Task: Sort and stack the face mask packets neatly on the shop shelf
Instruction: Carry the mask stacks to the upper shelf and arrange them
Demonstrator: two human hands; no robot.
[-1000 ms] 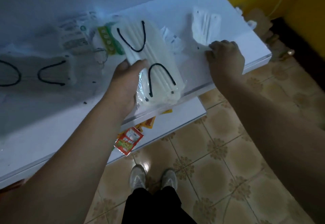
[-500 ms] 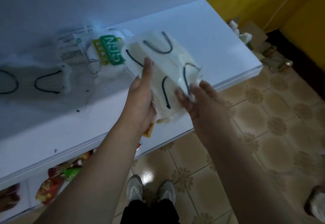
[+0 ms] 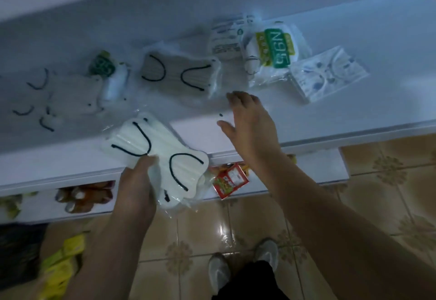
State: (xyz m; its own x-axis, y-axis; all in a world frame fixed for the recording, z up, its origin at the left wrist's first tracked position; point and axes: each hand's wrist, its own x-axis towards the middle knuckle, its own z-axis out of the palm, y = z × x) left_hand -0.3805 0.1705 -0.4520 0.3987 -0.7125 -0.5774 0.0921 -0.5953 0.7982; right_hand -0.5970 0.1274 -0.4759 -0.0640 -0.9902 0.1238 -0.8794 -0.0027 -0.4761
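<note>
White shop shelf [image 3: 306, 120] fills the upper view. At its front edge the left hand [image 3: 135, 189] grips a clear packet of white masks [image 3: 160, 156], its underside hidden. The right hand [image 3: 250, 123], which held that packet half a second ago, now hovers with fingers spread over the shelf. Behind lie a grey mask packet [image 3: 179, 75], an N95 packet [image 3: 276, 49], and dim, blurred packets leftward.

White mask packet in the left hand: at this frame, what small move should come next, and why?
Probably lay it on the matching packet with black ear loops further back on the shelf. The left hand grips the white mask packet half over the shelf's front edge, and the right hand hovers open, holding nothing, free to square the stack.
</note>
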